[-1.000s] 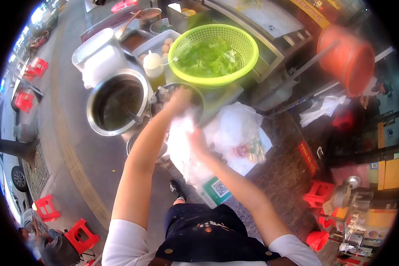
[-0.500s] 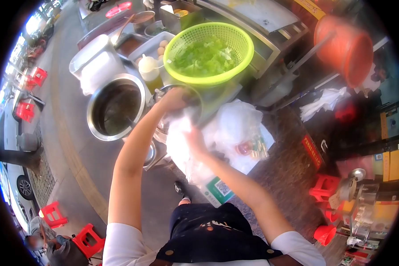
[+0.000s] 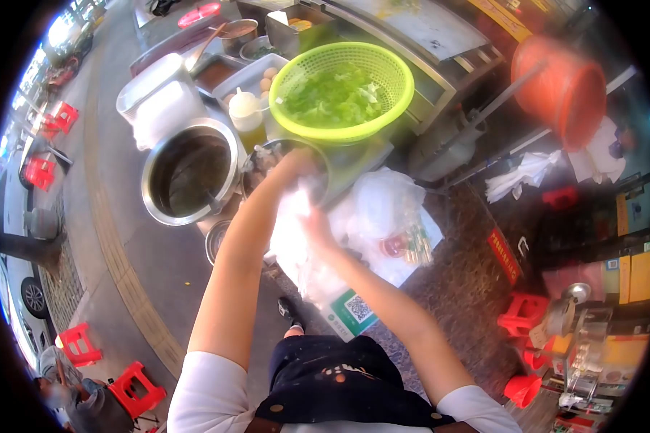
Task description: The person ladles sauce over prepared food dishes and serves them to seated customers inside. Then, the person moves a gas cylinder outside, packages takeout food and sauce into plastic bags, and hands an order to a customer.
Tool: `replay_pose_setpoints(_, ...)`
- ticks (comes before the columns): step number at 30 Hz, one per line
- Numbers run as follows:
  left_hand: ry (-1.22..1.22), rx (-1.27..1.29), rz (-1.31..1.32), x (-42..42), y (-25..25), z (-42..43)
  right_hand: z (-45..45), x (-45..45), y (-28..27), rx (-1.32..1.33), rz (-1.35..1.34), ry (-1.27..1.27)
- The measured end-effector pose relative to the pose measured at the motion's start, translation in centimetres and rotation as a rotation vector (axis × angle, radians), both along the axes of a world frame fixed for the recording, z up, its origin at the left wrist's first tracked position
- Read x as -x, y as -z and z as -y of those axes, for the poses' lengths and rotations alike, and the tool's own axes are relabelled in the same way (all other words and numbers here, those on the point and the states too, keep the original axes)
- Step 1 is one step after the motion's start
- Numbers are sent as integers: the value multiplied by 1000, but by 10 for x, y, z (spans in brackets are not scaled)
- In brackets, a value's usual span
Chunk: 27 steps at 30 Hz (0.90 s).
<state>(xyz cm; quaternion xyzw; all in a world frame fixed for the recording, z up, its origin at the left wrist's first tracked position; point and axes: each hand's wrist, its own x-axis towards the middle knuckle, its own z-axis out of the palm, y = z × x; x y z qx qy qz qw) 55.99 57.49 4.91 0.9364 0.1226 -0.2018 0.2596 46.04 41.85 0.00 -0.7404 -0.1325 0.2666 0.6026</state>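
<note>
My left hand reaches over a metal pot beside the green strainer basket. Its fingers are blurred and hidden down toward the pot, so their grip does not show. Pale pieces of food lie in the pot to the left of that hand. Just below it, my right hand grips a white plastic bag, which bunches between the two hands. Chopped green lettuce fills the bright green strainer basket above both hands.
To the left stands a large steel pot of dark liquid, with a squeeze bottle and eggs behind. Plastic packaging and a QR code card lie right and below. Red stools dot the ground.
My left forearm has swung to the right, and its hand has shifted slightly right over the pot. More of the pale food shows. My right hand stays at the bag.
</note>
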Motion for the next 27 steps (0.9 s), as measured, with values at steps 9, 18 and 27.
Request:
replay_pose_setpoints(9, -86, -32, 327, 36, -11, -2, 13, -5, -6, 175, 258, -131)
replay_pose_setpoints(18, 194, -96, 665, 64, 0, -20, 31, -91, -114, 22, 943, 181)
replay_pose_setpoints(27, 279, -196, 572, 93, -31, -20, -57, -109, -15, 272, 1055, -102)
